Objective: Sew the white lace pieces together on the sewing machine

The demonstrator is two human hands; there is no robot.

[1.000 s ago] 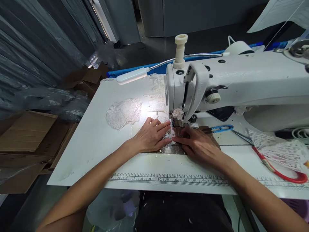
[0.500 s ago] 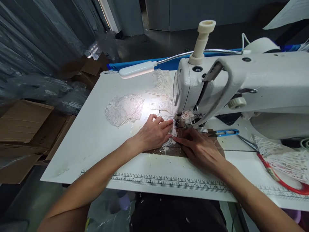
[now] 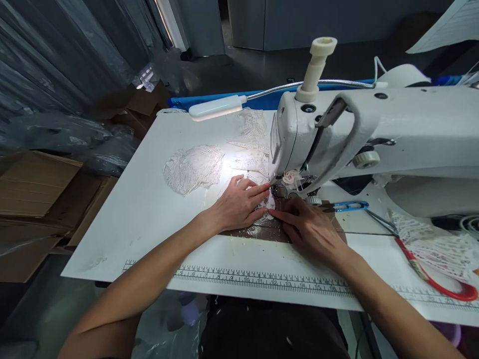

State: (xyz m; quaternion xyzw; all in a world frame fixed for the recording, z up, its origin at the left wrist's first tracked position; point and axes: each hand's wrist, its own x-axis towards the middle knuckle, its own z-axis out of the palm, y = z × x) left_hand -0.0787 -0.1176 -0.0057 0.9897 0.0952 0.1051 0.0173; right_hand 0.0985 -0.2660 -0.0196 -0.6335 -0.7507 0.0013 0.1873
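A white lace piece [image 3: 268, 200] lies at the needle area of the white sewing machine [image 3: 295, 124], partly hidden under my fingers. My left hand [image 3: 241, 203] rests flat over it, fingers stretched toward the presser foot. From the other side, the index fingertip of my right hand [image 3: 312, 227] touches the lace's near edge; its other fingers are bent and partly hidden. Both hands lie on the brown plate [image 3: 258, 233] around the needle. A pale fabric rosette [image 3: 292, 177] hangs at the machine head. The needle tip is too small to make out.
A lace stack [image 3: 194, 168] lies left of my hands, with more lace pieces [image 3: 250, 124] behind. Blue thread snips [image 3: 351, 206], red-handled scissors [image 3: 430, 279] and bundled lace [image 3: 430, 239] are at the right. A lamp [image 3: 217, 108] hangs over the table; a printed ruler [image 3: 247, 279] lines its front edge.
The lace has slid a little away from me along the needle area, with less of it showing below my left thumb. Both hands keep nearly the same place. The view has shifted slightly.
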